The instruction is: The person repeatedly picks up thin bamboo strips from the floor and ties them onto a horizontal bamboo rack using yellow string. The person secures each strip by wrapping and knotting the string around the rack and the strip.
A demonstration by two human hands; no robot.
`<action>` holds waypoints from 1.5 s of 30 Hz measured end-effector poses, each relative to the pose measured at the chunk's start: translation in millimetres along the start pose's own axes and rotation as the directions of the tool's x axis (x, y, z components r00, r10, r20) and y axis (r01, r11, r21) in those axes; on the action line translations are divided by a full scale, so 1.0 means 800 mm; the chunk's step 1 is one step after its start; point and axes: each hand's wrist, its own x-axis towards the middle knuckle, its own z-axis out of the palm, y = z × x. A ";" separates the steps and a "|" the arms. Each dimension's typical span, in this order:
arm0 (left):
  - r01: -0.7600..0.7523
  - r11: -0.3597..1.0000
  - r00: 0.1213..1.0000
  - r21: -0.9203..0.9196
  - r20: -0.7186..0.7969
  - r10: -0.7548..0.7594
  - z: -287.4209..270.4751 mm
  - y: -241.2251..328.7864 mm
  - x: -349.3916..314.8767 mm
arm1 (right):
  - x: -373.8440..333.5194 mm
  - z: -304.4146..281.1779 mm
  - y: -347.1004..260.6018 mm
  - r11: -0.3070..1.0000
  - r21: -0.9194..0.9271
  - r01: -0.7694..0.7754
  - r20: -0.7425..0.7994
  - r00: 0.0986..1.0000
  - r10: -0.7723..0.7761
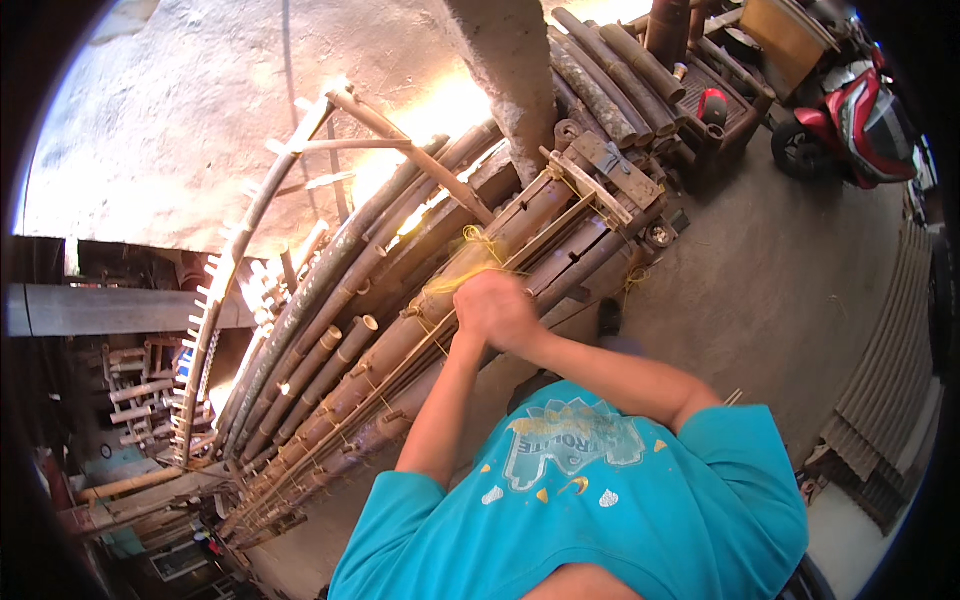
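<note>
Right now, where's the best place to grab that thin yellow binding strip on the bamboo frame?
Probably pinch the thin yellow binding strip at its loose loop just above the clasped hands, coming from the near side; elsewhere it lies tight against the bamboo poles.

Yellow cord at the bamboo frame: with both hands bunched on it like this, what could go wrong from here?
1. Both hands, left hand and right hand, are clasped together on the yellow cord; if it snaps or slips, they may jerk back.
2. The bamboo poles have cut ends and protruding pegs close by; knuckles could scrape them.
3. The thin strips running beside the cord could snag it.
</note>
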 end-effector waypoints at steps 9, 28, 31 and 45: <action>0.131 0.991 0.984 0.011 0.119 -0.132 -0.008 0.019 0.015 | 0.165 -0.037 0.090 0.270 -0.945 0.187 0.298 0.831 0.470; 0.337 0.907 0.912 -0.253 -0.151 -0.381 0.014 -0.107 0.163 | -0.086 -0.138 -0.003 0.893 -0.444 0.080 0.643 0.723 0.255; 0.281 0.933 0.904 0.226 0.263 -0.337 0.036 -0.124 0.168 | -0.067 -0.173 -0.024 0.927 -0.344 -0.148 0.541 0.776 0.325; 0.220 0.955 0.976 0.200 -0.053 -0.214 0.156 0.117 0.144 | 0.098 -0.191 -0.057 0.901 0.338 -0.272 -0.210 0.911 0.354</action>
